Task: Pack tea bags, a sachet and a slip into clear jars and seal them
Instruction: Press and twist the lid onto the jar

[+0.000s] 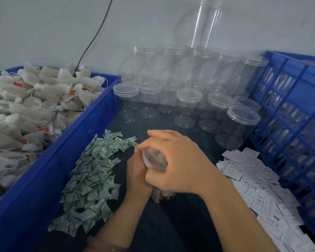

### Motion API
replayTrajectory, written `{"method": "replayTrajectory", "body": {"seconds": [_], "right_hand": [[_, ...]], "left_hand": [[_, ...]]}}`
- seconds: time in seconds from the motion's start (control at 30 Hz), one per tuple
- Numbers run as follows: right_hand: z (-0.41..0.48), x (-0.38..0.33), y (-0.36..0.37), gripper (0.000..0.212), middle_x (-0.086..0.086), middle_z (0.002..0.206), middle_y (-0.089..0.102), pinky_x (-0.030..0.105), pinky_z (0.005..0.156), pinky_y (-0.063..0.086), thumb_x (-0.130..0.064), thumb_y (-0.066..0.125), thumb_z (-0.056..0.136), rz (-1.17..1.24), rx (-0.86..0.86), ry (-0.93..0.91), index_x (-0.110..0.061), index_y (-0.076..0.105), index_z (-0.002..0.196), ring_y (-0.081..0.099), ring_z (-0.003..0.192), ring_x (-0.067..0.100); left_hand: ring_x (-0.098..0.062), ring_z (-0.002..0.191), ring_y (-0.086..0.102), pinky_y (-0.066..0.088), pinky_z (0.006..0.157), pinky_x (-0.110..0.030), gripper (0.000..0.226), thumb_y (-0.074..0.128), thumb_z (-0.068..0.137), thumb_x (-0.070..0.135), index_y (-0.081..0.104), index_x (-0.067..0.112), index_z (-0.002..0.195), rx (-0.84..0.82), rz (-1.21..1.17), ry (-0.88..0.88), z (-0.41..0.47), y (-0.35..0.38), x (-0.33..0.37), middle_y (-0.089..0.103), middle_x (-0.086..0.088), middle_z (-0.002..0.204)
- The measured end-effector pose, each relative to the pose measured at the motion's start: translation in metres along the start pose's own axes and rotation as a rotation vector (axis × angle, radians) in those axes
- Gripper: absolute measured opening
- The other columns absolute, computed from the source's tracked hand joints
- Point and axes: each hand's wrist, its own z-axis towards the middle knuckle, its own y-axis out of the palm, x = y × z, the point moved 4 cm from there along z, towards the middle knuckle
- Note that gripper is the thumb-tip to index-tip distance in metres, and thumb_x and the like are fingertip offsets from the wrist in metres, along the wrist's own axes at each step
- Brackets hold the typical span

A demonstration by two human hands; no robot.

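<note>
I see the jar [154, 160] standing upright on the dark surface [180, 224], its long axis vertical and its lid facing me. My right hand [178, 164] wraps over the lid with fingers curled shut; my left hand [137, 176] grips its side. Both hands hide most of the jar. Sachets [91, 179] lie left of it, slips [253, 180] right, and empty jars [189, 99] stand behind.

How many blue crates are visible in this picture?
2. One blue crate stands on the left, holding tea bags; another blue crate stands on the right. Others may lie outside the view.
</note>
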Motion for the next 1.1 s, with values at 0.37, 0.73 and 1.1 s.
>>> {"method": "replayTrajectory", "body": {"seconds": [0.37, 0.73, 1.1], "right_hand": [[0.006, 0.0, 0.002, 0.039, -0.019, 0.111, 0.059, 0.03, 0.086, 0.038, -0.039, 0.068, 0.065, 0.007, 0.116, -0.002, -0.042, 0.067, 0.104, 0.048, 0.105, 0.014], [0.005, -0.001, 0.006, 0.036, -0.018, 0.102, 0.061, 0.034, 0.082, 0.045, -0.052, 0.056, 0.062, 0.015, 0.219, 0.104, -0.04, 0.066, 0.095, 0.052, 0.095, 0.014], [-0.009, -0.005, -0.004, 0.071, -0.007, 0.14, 0.039, 0.033, 0.085, 0.038, -0.053, 0.05, 0.078, -0.182, -0.094, 0.234, -0.041, 0.032, 0.145, 0.039, 0.118, 0.025]], "left_hand": [[-0.004, 0.064, 0.059, 0.05, 0.062, -0.035, 0.031, 0.045, 0.092, 0.019, 0.058, 0.034, 0.068, 0.056, 0.085, 0.088, 0.006, -0.001, -0.013, 0.062, 0.014, 0.065], [0.004, 0.054, 0.054, 0.048, 0.063, -0.018, 0.043, 0.053, 0.091, 0.005, 0.056, 0.037, 0.062, 0.09, 0.004, 0.136, -0.005, 0.006, 0.005, 0.058, 0.019, 0.056], [-0.006, 0.055, 0.056, 0.046, 0.057, -0.023, 0.05, 0.039, 0.101, 0.023, 0.058, 0.026, 0.056, 0.047, -0.07, 0.011, -0.006, 0.002, 0.013, 0.06, 0.008, 0.053]]}}
